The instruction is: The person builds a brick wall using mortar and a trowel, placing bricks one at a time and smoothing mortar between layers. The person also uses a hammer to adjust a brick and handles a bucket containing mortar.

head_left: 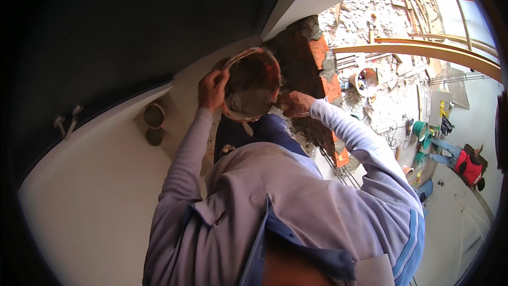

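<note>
A round orange-brown bucket is tilted in front of my body, with grey mortar along its lower inside. My left hand is closed on the bucket's left rim. By the opposite rim, my right hand is closed with its fingers curled. Whether it grips the rim or a tool handle there, I cannot make out. Just beyond the right hand runs the broken edge of an orange brick wall, with grey mortar stuck on it.
Two dark round containers stand on the left. Right of the brick edge lie rubble, another bucket and a long wooden beam. Thin metal bars stick out beside my right arm. A person in a red vest works near green buckets.
</note>
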`<state>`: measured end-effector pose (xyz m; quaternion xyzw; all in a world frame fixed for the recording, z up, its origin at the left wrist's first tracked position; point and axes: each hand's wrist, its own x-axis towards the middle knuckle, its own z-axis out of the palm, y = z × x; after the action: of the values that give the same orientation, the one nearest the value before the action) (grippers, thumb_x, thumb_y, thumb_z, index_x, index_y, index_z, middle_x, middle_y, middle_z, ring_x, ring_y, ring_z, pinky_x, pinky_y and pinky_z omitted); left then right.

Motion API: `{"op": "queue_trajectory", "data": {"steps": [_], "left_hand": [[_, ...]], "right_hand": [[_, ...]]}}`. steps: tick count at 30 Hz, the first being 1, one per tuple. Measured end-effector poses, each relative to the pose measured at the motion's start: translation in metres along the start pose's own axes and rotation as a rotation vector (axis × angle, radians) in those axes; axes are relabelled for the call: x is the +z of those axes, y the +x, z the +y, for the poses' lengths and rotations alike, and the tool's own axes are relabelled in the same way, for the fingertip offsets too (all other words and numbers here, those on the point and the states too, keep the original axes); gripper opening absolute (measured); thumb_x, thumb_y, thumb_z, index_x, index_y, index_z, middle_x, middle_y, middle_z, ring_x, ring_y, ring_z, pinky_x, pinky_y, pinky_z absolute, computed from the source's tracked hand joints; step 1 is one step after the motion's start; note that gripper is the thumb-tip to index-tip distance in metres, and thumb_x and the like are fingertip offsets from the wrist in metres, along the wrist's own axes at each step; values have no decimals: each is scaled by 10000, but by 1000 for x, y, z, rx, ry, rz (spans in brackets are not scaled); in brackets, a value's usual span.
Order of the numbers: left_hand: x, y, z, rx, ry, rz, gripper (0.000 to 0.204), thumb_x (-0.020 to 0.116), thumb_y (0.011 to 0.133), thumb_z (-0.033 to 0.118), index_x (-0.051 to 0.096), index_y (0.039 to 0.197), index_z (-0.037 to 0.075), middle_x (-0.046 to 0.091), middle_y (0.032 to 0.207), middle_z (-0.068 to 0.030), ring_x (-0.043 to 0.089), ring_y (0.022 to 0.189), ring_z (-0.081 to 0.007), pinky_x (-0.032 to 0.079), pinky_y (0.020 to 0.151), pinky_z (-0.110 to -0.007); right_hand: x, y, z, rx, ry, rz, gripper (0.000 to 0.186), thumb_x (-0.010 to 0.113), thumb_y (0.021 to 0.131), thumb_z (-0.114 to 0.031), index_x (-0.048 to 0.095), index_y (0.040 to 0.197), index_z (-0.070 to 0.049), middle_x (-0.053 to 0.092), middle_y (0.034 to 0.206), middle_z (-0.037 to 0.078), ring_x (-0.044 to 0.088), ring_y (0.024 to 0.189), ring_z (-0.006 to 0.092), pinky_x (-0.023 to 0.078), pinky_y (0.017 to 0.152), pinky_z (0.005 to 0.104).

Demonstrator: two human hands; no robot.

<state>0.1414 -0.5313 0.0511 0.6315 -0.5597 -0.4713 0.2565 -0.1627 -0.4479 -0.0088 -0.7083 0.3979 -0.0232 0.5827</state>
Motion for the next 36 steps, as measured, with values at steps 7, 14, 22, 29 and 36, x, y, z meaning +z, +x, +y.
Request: {"op": "queue_trajectory", "data": {"steps": [7, 14, 22, 29, 36], "left_hand": [[-24, -36, -56, -388, -402, 65, 398, 535, 965, 391, 585, 883, 5, 575, 729, -65, 589, 508, -193, 456, 507, -321], [-59, -54, -93, -388, -299, 266, 386, 525, 970, 393, 567, 945, 10, 500, 675, -56, 566, 392, -217, 468, 404, -342], [-96, -61, -127, -441, -152, 343, 432, 574, 947, 421, 580, 1006, -6, 559, 795, -24, 524, 628, -109, 435, 603, -276], [-99, -56, -135, -307, -128, 295, 409, 593, 940, 415, 604, 993, 10, 560, 833, 4, 477, 744, -92, 417, 681, -274], [-66, -32, -94, -390, -143, 37, 371, 603, 936, 433, 581, 897, 65, 514, 776, 41, 458, 712, -72, 389, 646, -260]], "right_hand": [[-68, -33, -36, 600, 571, -95, 152, 587, 898, -172, 591, 952, -30, 547, 641, 27, 532, 516, 120, 460, 432, 281], [-131, -45, 14, 750, 801, 317, 229, 481, 969, -259, 543, 929, -42, 521, 614, 29, 455, 376, 123, 387, 302, 246], [-59, -38, 46, 503, -679, 611, 186, 446, 949, -233, 521, 961, -64, 601, 808, 191, 642, 722, 371, 500, 639, 496], [-102, -38, 68, 615, -384, 663, 278, 485, 946, -294, 491, 1019, -25, 623, 862, 289, 620, 766, 470, 483, 657, 545], [-39, -31, 70, 787, -37, 873, 299, 479, 961, -308, 482, 1026, -16, 633, 882, 313, 613, 886, 480, 460, 778, 562]]}}
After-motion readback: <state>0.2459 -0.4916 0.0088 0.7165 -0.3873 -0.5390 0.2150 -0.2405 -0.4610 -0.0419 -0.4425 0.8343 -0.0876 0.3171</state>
